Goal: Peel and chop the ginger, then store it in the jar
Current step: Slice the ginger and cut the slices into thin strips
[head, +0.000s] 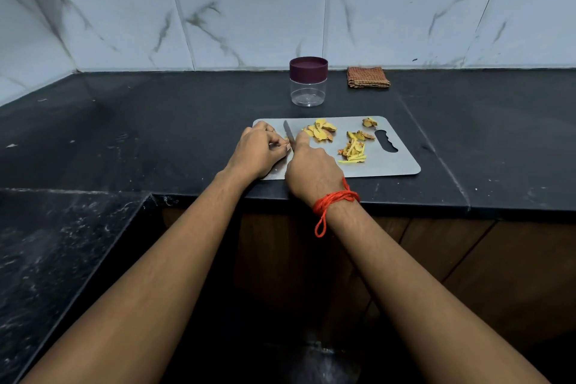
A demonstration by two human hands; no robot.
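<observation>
The right hand (311, 172) is gripping a knife (288, 133), its fingers curling round the hidden handle and the forefinger lying straight along the back of the blade. The blade is pointing away from the person, over the left part of the steel cutting board (389, 165). The left hand (261, 150) is resting on the board's left end, just beside the blade, with its fingers curled under. Whether they are pinning a piece there I cannot tell, as the knuckles are hiding it. A red thread (335, 200) is circling the right wrist.

On the middle of the board, peeled ginger slices (321, 131) are lying in a loose heap. Thin ginger strips (353, 151) are lying nearer the board's handle slot, with a few ginger chunks (360, 135) just behind them.

Behind the board, a clear jar (308, 94) is standing upright on the black counter (156, 122) with its maroon lid (308, 68) on. A folded checked cloth (367, 76) is lying behind the board's right end, against the tiled wall (249, 10).
</observation>
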